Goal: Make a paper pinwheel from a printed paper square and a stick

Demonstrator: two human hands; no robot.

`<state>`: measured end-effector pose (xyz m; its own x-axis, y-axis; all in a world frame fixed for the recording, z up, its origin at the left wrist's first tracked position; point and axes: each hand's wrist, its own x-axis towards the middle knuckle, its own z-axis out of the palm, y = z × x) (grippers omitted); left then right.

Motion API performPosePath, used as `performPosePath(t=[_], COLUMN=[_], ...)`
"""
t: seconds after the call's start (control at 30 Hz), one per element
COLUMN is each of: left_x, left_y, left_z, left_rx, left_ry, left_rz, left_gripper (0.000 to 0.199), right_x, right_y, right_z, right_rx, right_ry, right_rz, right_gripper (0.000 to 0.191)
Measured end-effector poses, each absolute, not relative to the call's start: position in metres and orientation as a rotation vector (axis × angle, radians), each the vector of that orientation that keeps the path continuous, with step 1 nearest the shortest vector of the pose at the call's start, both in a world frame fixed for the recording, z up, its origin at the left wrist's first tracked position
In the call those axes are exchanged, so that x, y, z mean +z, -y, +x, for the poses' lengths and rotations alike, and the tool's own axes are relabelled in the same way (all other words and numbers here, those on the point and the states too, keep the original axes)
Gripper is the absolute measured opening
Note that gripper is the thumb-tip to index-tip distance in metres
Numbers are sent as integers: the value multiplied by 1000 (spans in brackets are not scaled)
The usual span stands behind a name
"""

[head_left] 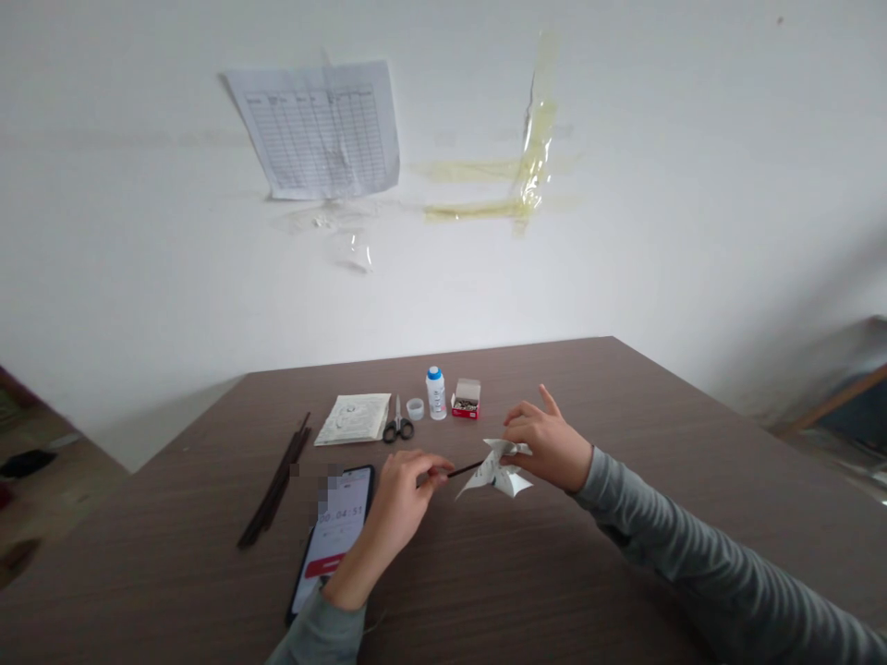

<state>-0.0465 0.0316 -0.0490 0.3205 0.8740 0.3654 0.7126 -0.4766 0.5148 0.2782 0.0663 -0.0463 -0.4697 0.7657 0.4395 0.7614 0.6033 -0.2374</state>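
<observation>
Above the table's middle, my left hand (408, 485) pinches a thin dark stick (466, 469), which runs right to a folded paper pinwheel shape (500, 471). Fingers of my right hand (547, 441) are closed on the paper's upper right part, with one finger pointing up. Where the stick meets the paper is too small to make out. Beyond my hands stand a white bottle with a blue cap (436, 395) and an open red box of small metal pieces (467, 401).
On the brown table (610, 397) lie black scissors (398, 427), a small clear cup (415, 408), a stack of paper (353, 418), several dark sticks (277, 485) and a phone (336, 531) beside my left forearm. A wall with a taped sheet (322, 129) rises behind.
</observation>
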Motion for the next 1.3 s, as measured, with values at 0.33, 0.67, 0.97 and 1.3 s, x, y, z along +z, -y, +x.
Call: performPosePath(t=[0.33,0.67,0.97,1.3], left_x=[-76,-102,-101,-98], left_y=[-30,-32,-32,-30], left_z=[-39,-33,-32,-28], left_rx=[768,778,784,718], left_ry=[-1562,-1626,-1670,-1727], left_rz=[2384,2454,2487,2466], left_gripper=[30,23,24,23], right_x=[-63,-62,-51,-42], right_y=[-78,-82,-82,-89], right_z=[277,270,265,257], right_rx=[217,364,482,608], right_ry=[2415,2507,2463,2411], right_rz=[-1190,-1421,-1541,-1665], right_gripper=[21,12,14,10])
